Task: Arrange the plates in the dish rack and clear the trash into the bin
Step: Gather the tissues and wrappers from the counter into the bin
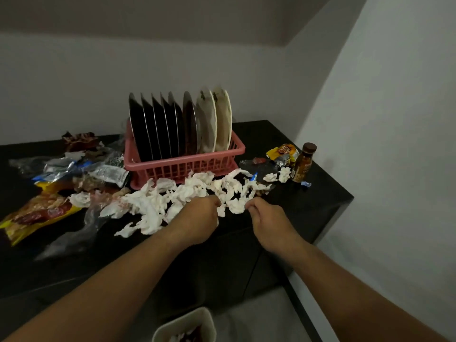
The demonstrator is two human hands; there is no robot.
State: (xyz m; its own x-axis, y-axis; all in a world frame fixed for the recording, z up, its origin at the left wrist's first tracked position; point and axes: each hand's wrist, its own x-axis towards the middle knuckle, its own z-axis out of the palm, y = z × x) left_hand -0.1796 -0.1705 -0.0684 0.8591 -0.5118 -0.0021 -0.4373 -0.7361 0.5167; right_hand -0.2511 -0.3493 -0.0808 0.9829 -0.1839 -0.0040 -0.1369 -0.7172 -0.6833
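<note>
Tabletop: the black glossy tabletop (308,193) fills the middle of the frame and carries everything but the bin.
Plates: dark round plates and two pale stained ones (177,124) stand upright in the pink slotted plastic dish rack (183,164) at centre; judging by this, the racking looks done.
Trash left: most of it. Crumpled white paper tissues (172,198) trail across the centre, just in front of the rack; foil and plastic snack wrappers (74,174) pile up at left, and a few more wrappers (281,154) lie at right.
Bin: the white square bin (185,327) sits at the bottom edge, below the tabletop, with some scraps already inside.
Left hand (199,215): curled closed on tissue at the near edge of the trail.
Right hand (266,215): pinched closed on a neighbouring clump of tissue.
Bystander: a brown capped bottle (303,164) stands upright at right, beside stray tissues; it could tip during a sweep.
</note>
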